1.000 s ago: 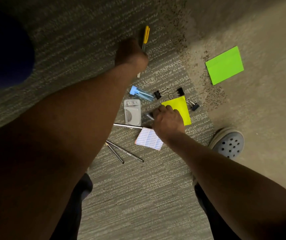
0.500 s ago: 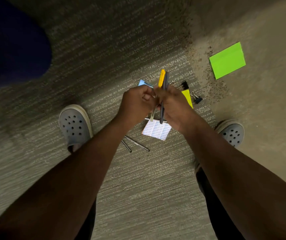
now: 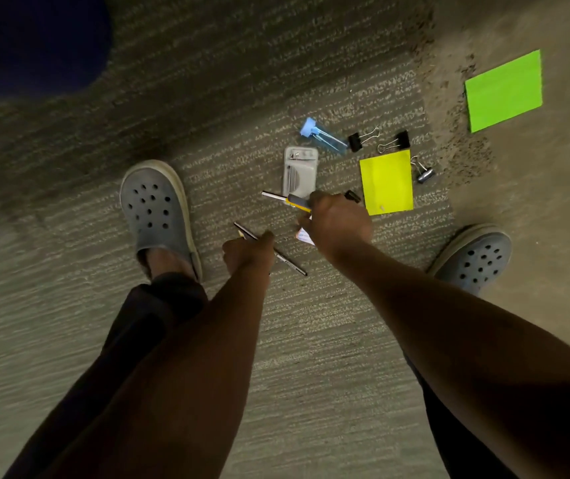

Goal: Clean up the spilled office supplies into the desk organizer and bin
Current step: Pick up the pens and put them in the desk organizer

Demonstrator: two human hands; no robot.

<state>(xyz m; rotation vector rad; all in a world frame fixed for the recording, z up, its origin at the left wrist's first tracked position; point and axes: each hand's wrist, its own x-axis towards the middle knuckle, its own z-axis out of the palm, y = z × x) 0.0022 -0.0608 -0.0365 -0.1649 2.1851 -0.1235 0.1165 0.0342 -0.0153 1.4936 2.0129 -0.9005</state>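
The cleanup is looking early: most supplies are still lying on the carpet [image 3: 311,340], and neither organizer nor bin is showing in view, so nothing can be said of what they are holding.

Going left to right, the left hand [image 3: 247,255] is curling closed around a thin pen [image 3: 246,234], whose tip is poking out beyond the knuckles; a second pen [image 3: 290,262] is lying just right of that hand. The right hand [image 3: 340,224] is gripping a yellow pen [image 3: 297,201] and a dark pen [image 3: 274,195], both sticking out to the left of its fingers. A white card [image 3: 306,235] is peeking out from under that hand.

Beyond the right fingers, a grey stapler [image 3: 300,174], a blue tube [image 3: 323,138], three binder clips [image 3: 356,142], a yellow note [image 3: 386,181] and, far right, a green note [image 3: 503,91] are all waiting. By my judgement, gathering pens is the step in hand, with the rest remaining.
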